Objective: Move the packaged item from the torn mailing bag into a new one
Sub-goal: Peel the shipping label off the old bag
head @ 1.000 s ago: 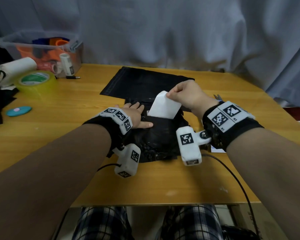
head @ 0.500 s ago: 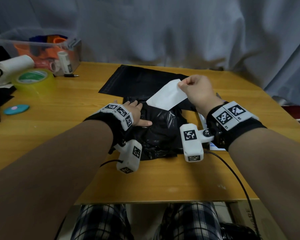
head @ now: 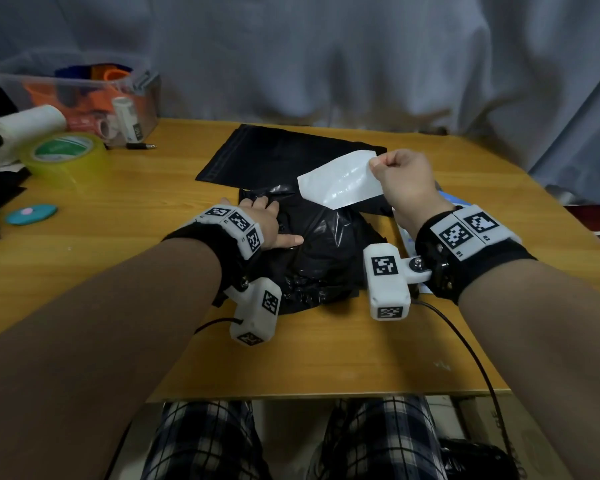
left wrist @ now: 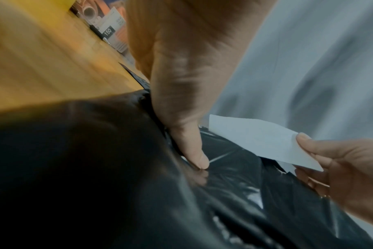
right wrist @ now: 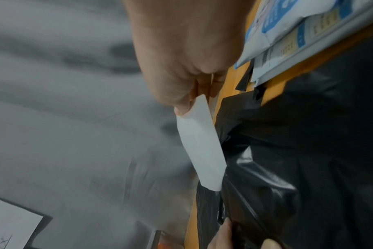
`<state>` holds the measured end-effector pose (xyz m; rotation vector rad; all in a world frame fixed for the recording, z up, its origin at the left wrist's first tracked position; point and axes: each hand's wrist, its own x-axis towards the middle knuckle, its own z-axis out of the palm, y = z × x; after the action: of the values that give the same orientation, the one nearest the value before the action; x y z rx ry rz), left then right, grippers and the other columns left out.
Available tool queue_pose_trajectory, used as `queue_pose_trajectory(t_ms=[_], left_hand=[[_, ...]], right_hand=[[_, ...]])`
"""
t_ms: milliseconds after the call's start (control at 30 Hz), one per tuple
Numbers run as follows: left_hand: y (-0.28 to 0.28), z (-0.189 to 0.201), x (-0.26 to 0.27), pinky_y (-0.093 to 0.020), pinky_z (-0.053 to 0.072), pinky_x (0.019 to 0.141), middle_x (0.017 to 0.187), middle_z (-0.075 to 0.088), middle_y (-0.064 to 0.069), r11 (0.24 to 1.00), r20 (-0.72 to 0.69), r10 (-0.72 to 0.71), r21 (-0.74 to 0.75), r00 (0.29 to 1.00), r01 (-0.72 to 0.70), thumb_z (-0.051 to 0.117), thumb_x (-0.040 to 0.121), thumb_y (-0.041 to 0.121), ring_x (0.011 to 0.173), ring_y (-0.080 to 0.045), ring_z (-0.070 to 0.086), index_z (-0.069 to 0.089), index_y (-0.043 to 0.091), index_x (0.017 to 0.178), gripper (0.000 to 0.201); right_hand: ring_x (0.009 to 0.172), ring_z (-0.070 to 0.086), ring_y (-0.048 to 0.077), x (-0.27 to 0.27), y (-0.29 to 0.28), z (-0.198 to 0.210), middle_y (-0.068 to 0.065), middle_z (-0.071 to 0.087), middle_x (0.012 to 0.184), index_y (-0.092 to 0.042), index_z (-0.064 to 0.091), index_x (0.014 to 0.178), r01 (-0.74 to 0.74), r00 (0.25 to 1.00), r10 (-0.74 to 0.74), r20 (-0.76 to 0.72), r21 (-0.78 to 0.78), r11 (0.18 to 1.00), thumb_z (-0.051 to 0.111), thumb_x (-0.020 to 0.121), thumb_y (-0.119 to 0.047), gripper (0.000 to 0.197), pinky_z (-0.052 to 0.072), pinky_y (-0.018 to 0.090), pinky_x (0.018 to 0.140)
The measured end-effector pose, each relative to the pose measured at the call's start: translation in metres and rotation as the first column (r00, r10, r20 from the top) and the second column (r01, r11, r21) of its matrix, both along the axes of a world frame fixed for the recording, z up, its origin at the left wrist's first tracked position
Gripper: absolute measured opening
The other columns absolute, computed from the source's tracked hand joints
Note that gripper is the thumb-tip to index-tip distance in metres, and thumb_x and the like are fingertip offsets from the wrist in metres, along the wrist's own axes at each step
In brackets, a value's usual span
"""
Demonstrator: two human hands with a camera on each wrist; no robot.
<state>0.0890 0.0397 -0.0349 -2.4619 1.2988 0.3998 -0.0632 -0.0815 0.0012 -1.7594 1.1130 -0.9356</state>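
A crumpled black mailing bag [head: 326, 258] lies mid-table. My left hand [head: 264, 223] presses flat on its left side, thumb stretched out over the plastic [left wrist: 192, 151]. My right hand [head: 402, 181] pinches one corner of a glossy white sheet [head: 340, 183], lifted above the bag; its lower end still meets the black plastic [right wrist: 211, 185]. Behind lies a flat, smooth black mailing bag [head: 274, 157]. A white and blue packet [right wrist: 287, 33] lies on the table under my right wrist, mostly hidden in the head view.
At the back left stand a clear bin [head: 84, 95] of orange items, a white roll [head: 25, 123], a yellow-green tape roll [head: 63, 154] and a pen [head: 139, 146]. A teal disc [head: 32, 213] lies left. A black cable [head: 465, 341] crosses the front right.
My right hand has moved up and to the right, drawing the white sheet farther off the crumpled bag. My left hand has stayed pressed on the bag.
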Motion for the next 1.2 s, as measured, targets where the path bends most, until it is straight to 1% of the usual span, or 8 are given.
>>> queue_pose_trajectory(t_ms=[67, 133, 300, 433, 667, 967, 1100, 1200], left_hand=[[0.001, -0.002, 0.0, -0.056, 0.013, 0.111, 0.159, 0.003, 0.0, 1.0, 0.019, 0.001, -0.012, 1.0, -0.001, 0.026, 0.077, 0.08, 0.145, -0.026, 0.01, 0.001, 0.022, 0.15, 0.097], [0.001, -0.003, 0.0, -0.056, 0.014, 0.111, 0.159, 0.003, 0.0, 1.0, 0.03, 0.009, -0.008, 1.0, -0.009, 0.025, 0.077, 0.081, 0.145, -0.026, 0.01, 0.001, 0.022, 0.15, 0.097], [0.0, -0.004, -0.002, -0.054, 0.013, 0.11, 0.159, 0.005, 0.0, 0.999, 0.052, 0.033, -0.013, 0.998, -0.033, 0.024, 0.076, 0.082, 0.144, -0.027, 0.012, 0.001, 0.022, 0.15, 0.098], [0.0, -0.004, -0.004, -0.054, 0.014, 0.11, 0.159, 0.005, 0.0, 0.999, 0.05, 0.05, -0.013, 0.997, -0.049, 0.023, 0.076, 0.083, 0.144, -0.027, 0.012, 0.001, 0.022, 0.15, 0.099], [0.0, -0.004, -0.004, -0.054, 0.014, 0.111, 0.159, 0.004, 0.0, 0.998, 0.061, 0.057, -0.013, 0.997, -0.056, 0.022, 0.075, 0.083, 0.144, -0.028, 0.012, 0.001, 0.022, 0.15, 0.099], [-0.001, -0.003, -0.006, -0.054, 0.015, 0.11, 0.159, 0.006, -0.002, 0.997, 0.078, 0.071, -0.006, 0.994, -0.071, 0.024, 0.075, 0.083, 0.144, -0.029, 0.013, 0.001, 0.021, 0.151, 0.1], [0.0, 0.0, -0.007, -0.055, 0.015, 0.11, 0.159, 0.006, -0.002, 0.997, 0.074, 0.072, 0.001, 0.995, -0.073, 0.025, 0.075, 0.083, 0.144, -0.03, 0.013, 0.001, 0.021, 0.15, 0.1], [0.002, 0.001, -0.006, -0.054, 0.018, 0.109, 0.157, 0.013, -0.005, 0.998, 0.07, 0.054, -0.02, 0.996, -0.053, 0.025, 0.075, 0.083, 0.142, -0.031, 0.018, 0.009, 0.02, 0.149, 0.1]], right_hand=[[0.07, 0.049, 0.004, -0.003, -0.002, -0.004, -0.005, 0.055, 0.075, -0.016, 0.058, 0.074, -0.005, 0.999, 0.004, 0.033, 0.029, 1.0, 0.057, 0.092, -0.015, 0.018, 0.039, 0.016, 0.06], [0.071, 0.05, 0.004, -0.005, -0.003, -0.008, -0.005, 0.055, 0.074, -0.018, 0.056, 0.071, -0.001, 0.998, -0.002, 0.056, 0.038, 0.999, 0.057, 0.092, -0.014, 0.021, 0.039, 0.015, 0.061], [0.064, 0.048, 0.003, 0.0, -0.001, -0.013, -0.007, 0.053, 0.07, -0.017, 0.057, 0.076, 0.075, 0.992, -0.076, 0.1, 0.01, 0.997, 0.058, 0.091, -0.016, 0.015, 0.04, 0.015, 0.059], [0.061, 0.047, 0.002, 0.001, -0.001, -0.016, -0.008, 0.052, 0.069, -0.013, 0.058, 0.087, 0.139, 0.983, -0.135, 0.125, -0.021, 0.99, 0.057, 0.092, -0.018, 0.006, 0.04, 0.015, 0.058], [0.063, 0.047, 0.002, 0.001, -0.003, -0.017, -0.009, 0.052, 0.07, -0.013, 0.058, 0.088, 0.169, 0.975, -0.158, 0.158, -0.057, 0.984, 0.057, 0.092, -0.017, 0.006, 0.041, 0.013, 0.059], [0.076, 0.055, 0.012, 0.003, -0.006, -0.015, -0.004, 0.058, 0.079, -0.014, 0.058, 0.086, 0.212, 0.964, -0.194, 0.184, -0.087, 0.973, 0.057, 0.091, -0.019, 0.006, 0.05, 0.026, 0.077], [0.077, 0.055, 0.012, 0.005, -0.007, -0.016, -0.001, 0.059, 0.082, -0.014, 0.059, 0.087, 0.223, 0.96, -0.199, 0.196, -0.111, 0.969, 0.057, 0.091, -0.019, 0.007, 0.051, 0.028, 0.078], [0.078, 0.054, 0.013, 0.0, -0.013, -0.012, -0.002, 0.058, 0.082, -0.015, 0.057, 0.087, 0.233, 0.96, -0.205, 0.192, -0.133, 0.963, 0.055, 0.092, -0.02, 0.007, 0.048, 0.027, 0.077]])
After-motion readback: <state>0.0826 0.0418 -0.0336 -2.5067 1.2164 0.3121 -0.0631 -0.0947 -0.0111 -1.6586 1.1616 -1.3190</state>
